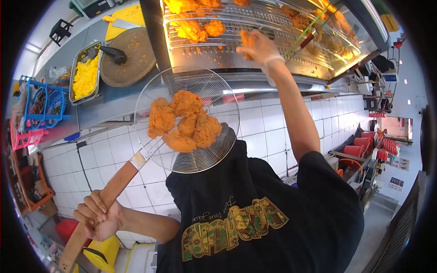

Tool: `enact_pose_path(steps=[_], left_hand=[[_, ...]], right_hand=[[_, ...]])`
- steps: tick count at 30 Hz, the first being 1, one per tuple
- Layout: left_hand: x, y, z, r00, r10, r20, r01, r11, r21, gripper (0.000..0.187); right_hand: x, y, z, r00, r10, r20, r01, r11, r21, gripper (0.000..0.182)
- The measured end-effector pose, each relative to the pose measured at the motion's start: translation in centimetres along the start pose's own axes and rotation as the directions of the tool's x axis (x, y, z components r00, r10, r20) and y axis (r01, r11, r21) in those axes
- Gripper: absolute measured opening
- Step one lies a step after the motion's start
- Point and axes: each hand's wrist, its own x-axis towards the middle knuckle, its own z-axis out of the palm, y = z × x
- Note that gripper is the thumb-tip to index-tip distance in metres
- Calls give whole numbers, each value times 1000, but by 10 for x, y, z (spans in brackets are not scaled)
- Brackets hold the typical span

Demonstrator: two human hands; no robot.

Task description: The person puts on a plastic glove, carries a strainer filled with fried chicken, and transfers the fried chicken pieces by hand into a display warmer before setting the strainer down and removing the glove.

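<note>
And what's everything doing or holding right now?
Wire scoop, raised, loaded with fried pieces
Left hand, closed round wooden handle
Display case, lit, open, holding food
Right hand, reaching inside case
Metal tray, filled with yellow food
Round slab, pestle lying on it
Knife, lying on yellow board

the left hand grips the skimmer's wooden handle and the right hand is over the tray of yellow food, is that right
No: the head view shows the right hand inside the lit cabinet, not over the tray of yellow food. The left hand does grip the skimmer's wooden handle.
</note>
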Motion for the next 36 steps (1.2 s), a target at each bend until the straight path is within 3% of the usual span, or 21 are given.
enact_pose_path(steps=[1,3,5,9,12,13,17,20,21,24,27,30,32,34,36], left_hand=[[0,1,0,1000,-2,9,2,1000,10,34],[0,4,1,1000,-11,23,10,1000,25,34],[0,6,0,999,-17,31,16,999,37,35],[0,8,4,1000,-21,13,20,997,80,36],[2,7,9,999,-38,13,37,994,104,36],[3,6,9,999,-43,14,42,993,113,36],[6,4,14,999,-51,12,49,986,157,37],[8,-1,15,998,-57,33,52,986,157,37],[8,-2,17,997,-61,37,54,986,159,36],[9,-4,19,997,-66,44,58,986,156,36],[9,-4,17,997,-68,44,61,987,150,35],[9,-4,17,997,-70,45,62,987,151,34],[10,-5,17,995,-82,48,75,987,142,34],[10,-6,18,996,-84,40,78,987,143,34],[9,-7,17,996,-87,34,82,987,137,34]], right_hand=[[17,7,2,992,-92,-86,75,980,-183,94],[30,10,11,962,-152,-228,52,917,-395,97],[39,1,20,923,-79,-377,-102,893,-438,99],[50,22,33,904,-169,-392,97,975,-198,81],[51,28,32,857,-346,-381,262,930,-257,74],[51,24,36,860,-247,-446,102,940,-325,63],[60,54,29,904,-237,-356,249,968,-14,59],[53,43,10,939,-304,-163,293,952,-85,64],[37,21,0,951,-278,-134,251,950,-188,81],[9,-11,-14,985,-167,46,173,935,-308,102],[11,-27,-6,997,6,76,24,925,-380,117],[38,15,30,916,-348,-199,155,766,-624,111],[67,49,44,800,-590,-112,358,619,-699,97],[62,41,42,787,-605,-122,384,635,-670,81],[48,32,37,892,-397,-217,235,816,-528,63]])
